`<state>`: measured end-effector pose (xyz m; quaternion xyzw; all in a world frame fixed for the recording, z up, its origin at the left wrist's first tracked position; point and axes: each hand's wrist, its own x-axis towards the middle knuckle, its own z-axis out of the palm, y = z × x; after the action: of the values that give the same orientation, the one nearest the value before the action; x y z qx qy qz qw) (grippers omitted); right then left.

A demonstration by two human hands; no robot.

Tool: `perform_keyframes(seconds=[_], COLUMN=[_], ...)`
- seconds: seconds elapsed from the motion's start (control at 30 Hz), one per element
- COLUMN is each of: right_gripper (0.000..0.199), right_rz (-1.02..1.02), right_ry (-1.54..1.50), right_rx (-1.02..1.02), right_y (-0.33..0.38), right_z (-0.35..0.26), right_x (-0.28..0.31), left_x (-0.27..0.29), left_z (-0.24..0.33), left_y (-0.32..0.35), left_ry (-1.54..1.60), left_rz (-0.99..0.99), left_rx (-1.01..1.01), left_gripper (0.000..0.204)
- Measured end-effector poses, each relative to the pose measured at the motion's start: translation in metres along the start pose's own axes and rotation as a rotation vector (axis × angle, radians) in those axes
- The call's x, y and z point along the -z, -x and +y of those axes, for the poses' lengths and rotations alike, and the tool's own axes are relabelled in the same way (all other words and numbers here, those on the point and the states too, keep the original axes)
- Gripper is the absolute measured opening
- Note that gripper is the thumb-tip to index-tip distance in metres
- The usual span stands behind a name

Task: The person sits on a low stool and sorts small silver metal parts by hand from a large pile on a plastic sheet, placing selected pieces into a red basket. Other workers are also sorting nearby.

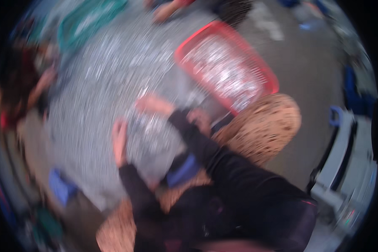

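Heap [113, 71] of small silvery pieces covers most of the grey surface [92, 189]. It is 1 continuous spread, far too blurred to count the pieces.

1 red basket [262, 69] sits tilted at the upper right. It is full of the same silvery stuff, and its long axis runs from upper left to lower right. Its near corner is just beyond your right sleeve.

1 green basket [77, 19] lies at the far upper left, well apart from both hands.

2 blue things: 1 [182, 170] sits between your forearms at the near edge, 1 [61, 185] lies off to your left. I can't tell what kind either is.

Key relation: the near part of the heap lies directly between your 2 hands.
- Your left hand [119, 140] stands edge-on at the heap's left side, fingers straight and pointing away from you. The grip is wide and flat and holds nothing.
- Your right hand [153, 105] reaches across from the right and rests on top of the heap, a bit farther out than the left.
- The right grip looks spread, but motion blur hides whether it has pieces in it. Can't tell.
- Both hands touch the heap. The right is the nearer 1 to the red basket.

A pinkish blob beside your right cuff is unreadable.

2 other people are at the surface: 1 hand [164, 10] at the far edge and 1 arm [44, 82] at the left. Both are well apart from your hands.
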<state>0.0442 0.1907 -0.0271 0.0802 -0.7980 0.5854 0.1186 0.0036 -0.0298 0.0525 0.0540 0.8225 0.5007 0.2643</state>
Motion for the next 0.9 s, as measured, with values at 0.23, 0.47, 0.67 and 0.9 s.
perform_keyframes(seconds=[0.23,0.47,0.67,0.9], right_gripper=[0.022,0.025,0.027,0.031], right_rz=[-0.11,-0.009,-0.022,-0.122], right_ry=[-0.391,-1.095,-1.102,0.422], right_rx=[-0.95,-0.875,-0.681,-0.538], right_y=[-0.001,0.0,0.003,0.039], right_z=[-0.044,-0.067,-0.053,-0.009], right_x=[0.005,0.018,0.037,-0.005], left_x=[0.014,0.013,0.024,0.004], left_z=[-0.011,0.013,0.02,-0.037], left_y=[-0.005,0.01,0.013,0.014], left_ry=[0.13,0.898,0.905,0.402], left_rz=[-0.057,-0.261,-0.203,0.011], left_rx=[0.015,-0.061,-0.089,0.231], left_gripper=[0.014,0.006,0.024,0.019])
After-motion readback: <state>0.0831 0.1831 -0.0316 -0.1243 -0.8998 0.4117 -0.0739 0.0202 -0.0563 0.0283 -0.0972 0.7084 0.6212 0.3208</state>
